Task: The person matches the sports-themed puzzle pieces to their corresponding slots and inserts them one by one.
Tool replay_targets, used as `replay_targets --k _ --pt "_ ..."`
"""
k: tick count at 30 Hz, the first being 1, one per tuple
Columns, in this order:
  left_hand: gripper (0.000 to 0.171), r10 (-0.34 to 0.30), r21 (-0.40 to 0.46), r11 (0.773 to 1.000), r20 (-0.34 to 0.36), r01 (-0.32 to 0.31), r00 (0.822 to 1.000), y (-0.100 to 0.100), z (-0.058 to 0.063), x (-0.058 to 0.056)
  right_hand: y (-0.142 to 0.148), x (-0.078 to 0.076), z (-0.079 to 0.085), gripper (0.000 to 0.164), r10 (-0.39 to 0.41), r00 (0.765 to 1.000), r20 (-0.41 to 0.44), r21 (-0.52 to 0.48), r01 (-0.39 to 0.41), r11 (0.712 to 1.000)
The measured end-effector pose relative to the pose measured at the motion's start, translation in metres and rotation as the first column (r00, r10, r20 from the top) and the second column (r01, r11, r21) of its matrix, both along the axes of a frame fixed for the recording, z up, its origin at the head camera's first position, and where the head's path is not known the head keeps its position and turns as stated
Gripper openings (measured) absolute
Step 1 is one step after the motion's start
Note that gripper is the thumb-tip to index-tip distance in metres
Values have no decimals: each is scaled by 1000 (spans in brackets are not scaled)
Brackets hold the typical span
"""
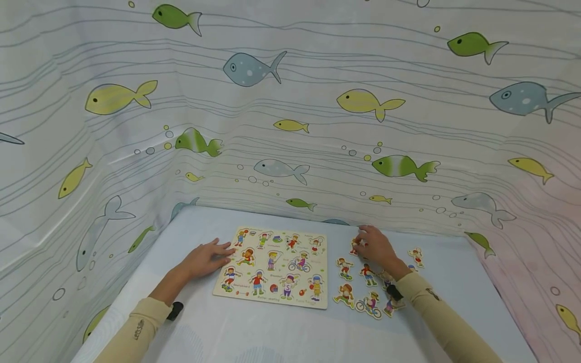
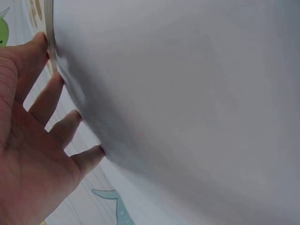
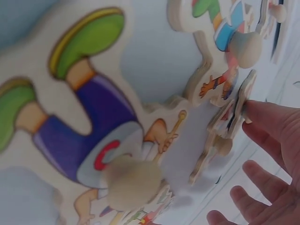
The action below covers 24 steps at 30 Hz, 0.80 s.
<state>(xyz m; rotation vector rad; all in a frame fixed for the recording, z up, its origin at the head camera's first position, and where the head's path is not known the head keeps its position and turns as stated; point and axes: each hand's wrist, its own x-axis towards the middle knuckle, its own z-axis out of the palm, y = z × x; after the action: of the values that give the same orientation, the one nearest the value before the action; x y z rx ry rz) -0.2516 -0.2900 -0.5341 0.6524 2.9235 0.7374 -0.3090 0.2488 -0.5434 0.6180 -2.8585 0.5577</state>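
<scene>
A wooden puzzle board (image 1: 277, 302) printed with sports figures lies flat. My left hand (image 1: 206, 259) is at its left edge, fingers spread; in the left wrist view, the fingertips (image 2: 56, 79) meet the board's side and the cloth. To the right of the board, my right hand (image 1: 376, 248) reaches over the loose figures and pinches the edge of a puzzle piece (image 1: 354, 247) at the far end of the group. The right wrist view shows this puzzle piece (image 3: 222, 125) edge-on, with a round knob, at the fingertips. The other right fingers are bent below it.
Several knobbed figure pieces lie close together, among them a cyclist (image 1: 370, 305), a runner (image 1: 345, 295) and a skateboarder (image 1: 345, 268). Another figure (image 1: 416, 257) lies beyond the right wrist. A pale cloth (image 1: 218, 333) covers the table, with fish-printed curtains (image 1: 290, 151) around it.
</scene>
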Motion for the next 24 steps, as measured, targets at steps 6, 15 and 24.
replay_targets --k 6,15,24 --pt "36 2 0 1000 -1 -2 1000 1 3 1 -5 1 5 11 26 999 -30 9 -25 1000" --pt "37 8 3 1000 8 -8 1000 2 4 2 -29 7 29 11 56 996 -63 -30 -58 998" --pt "36 20 -1 1000 11 -20 1000 2 2 1 -63 11 52 10 109 988 -114 -55 -116 992"
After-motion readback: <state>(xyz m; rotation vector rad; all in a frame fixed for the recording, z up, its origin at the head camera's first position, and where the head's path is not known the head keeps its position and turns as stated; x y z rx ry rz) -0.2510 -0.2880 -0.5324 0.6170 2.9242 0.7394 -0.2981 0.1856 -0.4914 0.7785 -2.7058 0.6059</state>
